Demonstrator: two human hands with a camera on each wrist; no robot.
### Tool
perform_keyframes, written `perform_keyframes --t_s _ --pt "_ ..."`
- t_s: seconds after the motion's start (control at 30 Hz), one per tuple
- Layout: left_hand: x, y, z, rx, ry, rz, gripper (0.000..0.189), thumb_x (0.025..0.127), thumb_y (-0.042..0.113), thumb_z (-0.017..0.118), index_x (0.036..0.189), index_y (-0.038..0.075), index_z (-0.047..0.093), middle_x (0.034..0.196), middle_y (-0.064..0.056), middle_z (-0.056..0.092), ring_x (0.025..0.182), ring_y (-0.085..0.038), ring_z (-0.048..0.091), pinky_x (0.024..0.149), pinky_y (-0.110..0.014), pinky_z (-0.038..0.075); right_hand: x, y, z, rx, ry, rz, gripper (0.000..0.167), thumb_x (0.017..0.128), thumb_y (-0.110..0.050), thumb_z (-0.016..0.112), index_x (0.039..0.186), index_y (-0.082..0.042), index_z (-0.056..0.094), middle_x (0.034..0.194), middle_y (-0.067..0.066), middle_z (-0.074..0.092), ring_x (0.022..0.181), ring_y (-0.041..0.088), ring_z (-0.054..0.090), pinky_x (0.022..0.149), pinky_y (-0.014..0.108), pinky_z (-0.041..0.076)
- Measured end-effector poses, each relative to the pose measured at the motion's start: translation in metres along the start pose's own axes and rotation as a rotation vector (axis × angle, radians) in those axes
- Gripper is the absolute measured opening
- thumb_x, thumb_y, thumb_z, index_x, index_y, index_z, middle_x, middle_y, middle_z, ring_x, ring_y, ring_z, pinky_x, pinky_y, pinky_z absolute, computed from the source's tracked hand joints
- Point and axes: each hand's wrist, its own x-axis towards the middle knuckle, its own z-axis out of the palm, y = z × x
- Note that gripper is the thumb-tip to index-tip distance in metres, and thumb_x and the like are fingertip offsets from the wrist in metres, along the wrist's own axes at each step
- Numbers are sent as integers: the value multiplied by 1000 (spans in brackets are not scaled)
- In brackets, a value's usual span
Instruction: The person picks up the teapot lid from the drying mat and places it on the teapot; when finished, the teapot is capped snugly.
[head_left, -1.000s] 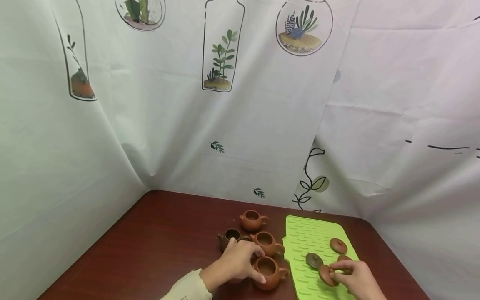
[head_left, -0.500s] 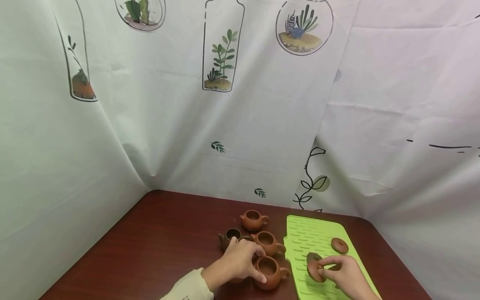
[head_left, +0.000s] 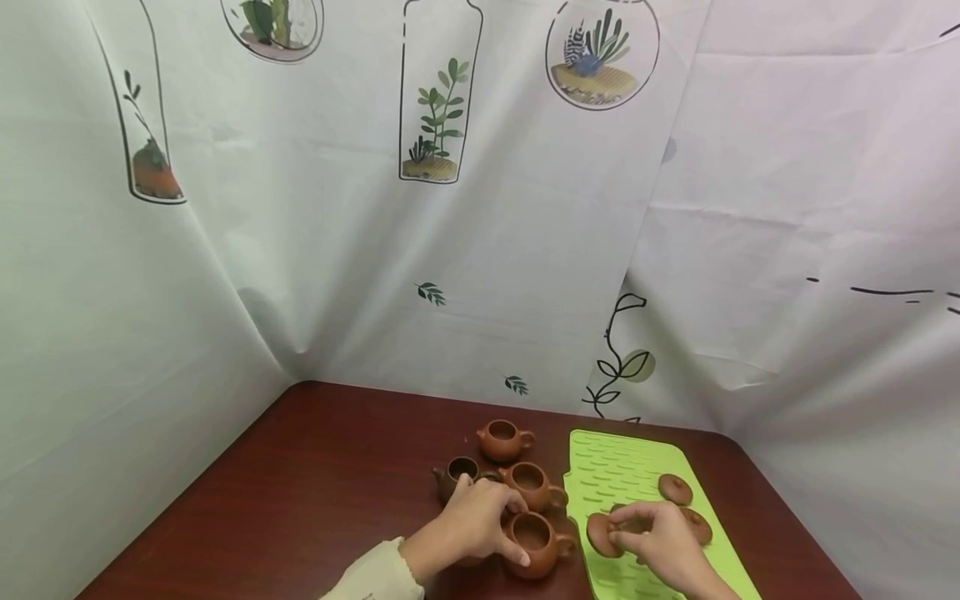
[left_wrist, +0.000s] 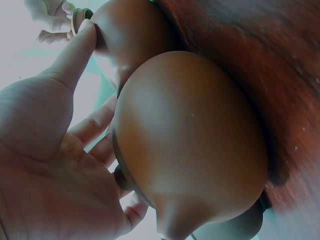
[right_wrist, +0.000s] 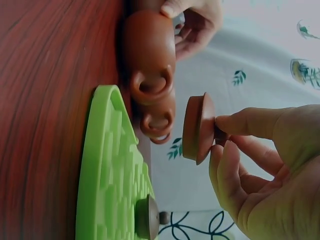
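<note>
My left hand [head_left: 480, 517] holds a lidless reddish-brown clay teapot [head_left: 543, 557], thumb and forefinger at opposite sides of its body. In the left wrist view, another clay teapot [left_wrist: 190, 135] with a lid lies close under that palm. My right hand [head_left: 667, 546] pinches a reddish-brown teapot lid [right_wrist: 197, 130] by its knob. The lid is tilted on edge above the left side of the green mat [head_left: 600, 467], apart from the teapot. A dark lid [right_wrist: 147, 217] lies on the mat, mostly hidden by the right hand in the head view.
Behind the held teapot stand a brown teapot [head_left: 531, 487], a dark teapot [head_left: 452, 481] and a farther brown one [head_left: 502, 442], all lidless. Two brown lids, one far [head_left: 675, 489] and one nearer [head_left: 699, 527], lie on the mat's right. Printed cloth [head_left: 360, 275] hangs behind the table [head_left: 337, 450].
My right hand has carried the brown lid leftward across the mat, past the dark lid, toward the teapots. The left hand stays at the front teapot.
</note>
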Motion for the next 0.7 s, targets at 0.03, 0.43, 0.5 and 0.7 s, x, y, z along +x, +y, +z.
perform_keyframes --t_s 0.03,0.43,0.5,0.7 --pt "0 0 0 3 0 1 52 60 55 88 102 30 74 97 25 66 89 0 58 74 -33 30 1 -1 2 5 -10 -8 22 84 -11 77 102 1 74 100 12 73 77 18 66 55 35 52" --pt "-2 -1 0 -4 14 0 51 59 56 89 101 31 74 95 26 66 86 0 57 72 -33 28 10 -15 23 24 -93 -115 14 84 -4 73 98 -1 76 90 10 73 64 18 62 47 30 46" --pt "-2 -1 1 -7 15 2 51 59 56 88 101 31 74 95 26 66 87 0 57 73 -33 28 12 -18 26 24 -93 -121 13 83 -3 74 96 -2 76 89 9 73 64 17 63 46 29 46" --pt "-3 0 3 -5 28 15 50 59 55 89 100 30 75 94 26 67 84 0 56 72 -33 28 15 -26 35 14 -95 -144 13 81 -5 76 94 -3 76 81 7 71 62 13 62 45 27 46"
